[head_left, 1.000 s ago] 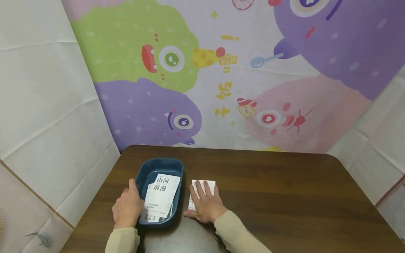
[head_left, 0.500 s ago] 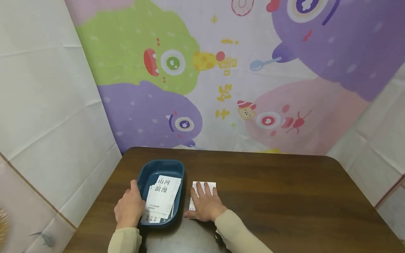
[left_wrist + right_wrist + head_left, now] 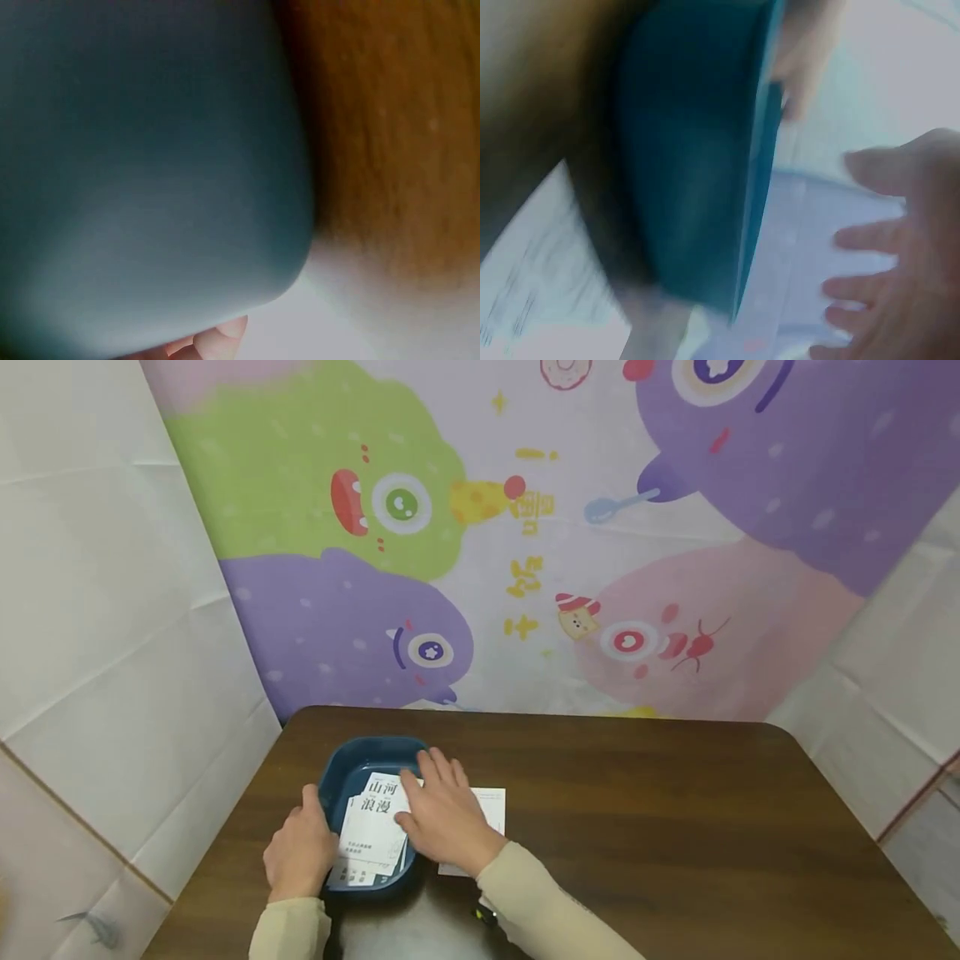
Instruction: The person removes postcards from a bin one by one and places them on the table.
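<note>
My left hand [image 3: 302,852] grips the left rim of a dark blue rectangular tray [image 3: 341,768]; in the left wrist view the tray's smooth wall [image 3: 165,187] fills most of the picture, with fingertips [image 3: 217,343] at its edge. Inside the tray lie several white printed cards [image 3: 378,827], the top one bearing large dark characters. Over the tray's right rim hovers my right hand [image 3: 450,818], fingers spread and holding nothing. Another white card [image 3: 492,806] lies flat on the table, partly covered by that hand and its wrist. The right wrist view shows this card [image 3: 551,277] with blurred print.
The dark brown wooden table [image 3: 660,827] stretches right from the tray. A greyish, shiny patch [image 3: 412,918] lies at its near side. Behind stands a cartoon-printed cloth [image 3: 525,568], with white sheet walls [image 3: 112,568] at the sides.
My right hand has lifted off the card on the table and moved left over the tray's right rim. That card is now more exposed. The left hand stays on the tray.
</note>
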The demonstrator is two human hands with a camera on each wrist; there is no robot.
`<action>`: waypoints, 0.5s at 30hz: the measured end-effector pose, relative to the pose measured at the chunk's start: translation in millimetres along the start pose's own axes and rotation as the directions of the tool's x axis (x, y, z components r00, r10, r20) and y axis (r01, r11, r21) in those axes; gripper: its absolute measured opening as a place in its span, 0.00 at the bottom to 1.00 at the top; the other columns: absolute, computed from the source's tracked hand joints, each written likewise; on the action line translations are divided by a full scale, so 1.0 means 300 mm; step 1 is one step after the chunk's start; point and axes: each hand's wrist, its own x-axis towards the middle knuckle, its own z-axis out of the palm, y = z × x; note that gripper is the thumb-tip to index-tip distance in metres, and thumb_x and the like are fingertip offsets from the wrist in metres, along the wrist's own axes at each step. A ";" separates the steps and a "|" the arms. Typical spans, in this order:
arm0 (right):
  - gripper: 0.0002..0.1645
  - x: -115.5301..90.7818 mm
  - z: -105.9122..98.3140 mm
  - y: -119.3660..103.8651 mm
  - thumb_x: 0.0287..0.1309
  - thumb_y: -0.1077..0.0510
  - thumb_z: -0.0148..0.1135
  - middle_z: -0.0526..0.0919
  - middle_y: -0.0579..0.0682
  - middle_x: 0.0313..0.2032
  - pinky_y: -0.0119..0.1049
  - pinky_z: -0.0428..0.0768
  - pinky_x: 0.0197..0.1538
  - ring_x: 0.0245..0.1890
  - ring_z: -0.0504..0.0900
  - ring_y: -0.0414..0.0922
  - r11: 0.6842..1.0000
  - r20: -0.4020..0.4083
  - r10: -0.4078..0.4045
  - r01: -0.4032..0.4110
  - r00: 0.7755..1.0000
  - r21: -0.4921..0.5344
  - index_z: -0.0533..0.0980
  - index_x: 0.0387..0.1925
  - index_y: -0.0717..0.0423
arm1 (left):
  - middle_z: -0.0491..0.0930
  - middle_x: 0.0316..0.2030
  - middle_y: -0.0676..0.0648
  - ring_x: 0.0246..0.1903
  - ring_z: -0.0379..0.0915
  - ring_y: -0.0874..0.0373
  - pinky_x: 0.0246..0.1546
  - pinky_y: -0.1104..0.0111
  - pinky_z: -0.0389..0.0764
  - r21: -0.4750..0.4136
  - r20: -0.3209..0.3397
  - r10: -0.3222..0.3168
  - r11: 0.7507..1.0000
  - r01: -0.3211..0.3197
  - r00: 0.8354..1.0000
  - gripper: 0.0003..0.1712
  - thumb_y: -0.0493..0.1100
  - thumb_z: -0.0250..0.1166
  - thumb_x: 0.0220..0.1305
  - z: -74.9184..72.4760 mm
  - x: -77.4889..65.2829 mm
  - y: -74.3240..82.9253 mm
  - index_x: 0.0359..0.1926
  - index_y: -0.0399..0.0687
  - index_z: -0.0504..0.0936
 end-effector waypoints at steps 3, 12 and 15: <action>0.33 0.057 0.002 -0.063 0.67 0.41 0.53 0.66 0.60 0.69 0.50 0.64 0.69 0.70 0.61 0.55 0.992 0.001 -0.120 0.120 0.993 0.026 0.68 0.66 0.54 | 0.77 0.41 0.25 0.30 0.77 0.31 0.28 0.38 0.77 -0.002 -0.017 0.024 1.000 -0.024 1.000 0.36 0.34 0.62 0.56 -0.015 0.011 0.001 0.63 0.36 0.57; 0.39 0.081 0.167 -0.177 0.44 0.26 0.65 0.81 0.51 0.49 0.43 0.72 0.39 0.40 0.78 0.46 0.973 0.115 -0.009 0.035 0.993 -0.228 0.78 0.52 0.45 | 0.78 0.40 0.25 0.32 0.76 0.27 0.27 0.37 0.75 -0.021 -0.006 0.030 0.999 -0.030 1.000 0.36 0.34 0.62 0.55 -0.013 0.006 -0.006 0.63 0.36 0.57; 0.46 0.089 0.184 -0.203 0.37 0.22 0.66 0.81 0.52 0.47 0.44 0.71 0.41 0.42 0.76 0.48 0.959 0.130 0.058 -0.019 0.990 -0.283 0.77 0.53 0.45 | 0.78 0.40 0.25 0.32 0.76 0.27 0.27 0.37 0.75 -0.019 -0.011 0.030 0.999 -0.031 0.999 0.36 0.34 0.63 0.55 -0.010 0.003 -0.013 0.63 0.35 0.57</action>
